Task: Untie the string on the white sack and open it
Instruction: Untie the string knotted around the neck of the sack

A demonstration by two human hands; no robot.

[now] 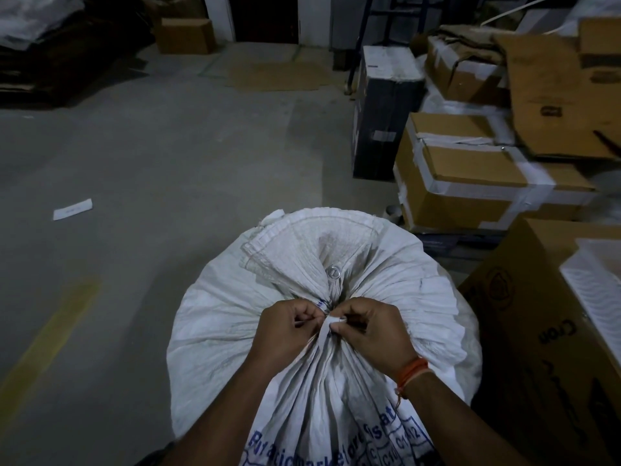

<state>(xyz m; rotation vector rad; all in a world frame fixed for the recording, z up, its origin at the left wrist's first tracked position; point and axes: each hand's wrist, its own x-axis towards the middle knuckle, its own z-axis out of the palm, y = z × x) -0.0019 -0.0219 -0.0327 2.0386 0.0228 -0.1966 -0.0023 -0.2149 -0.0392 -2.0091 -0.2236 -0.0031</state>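
A large white woven sack (386, 290) with blue print stands on the floor right in front of me, its mouth gathered into a tight neck. A thin white string (331, 326) is wound around that neck, with a small round metal seal (332, 272) just above it. My left hand (285, 327) pinches the string on the left side of the knot. My right hand (369, 331), with an orange thread on its wrist, pinches the string on the right side. Both sets of fingertips meet at the knot.
Taped cardboard boxes (470, 183) are stacked to the right, with a dark box (383, 122) behind them and a big carton (537, 331) close beside the sack. Grey concrete floor (168, 156) spreads left, with a paper slip (72, 209) and a yellow line (50, 341).
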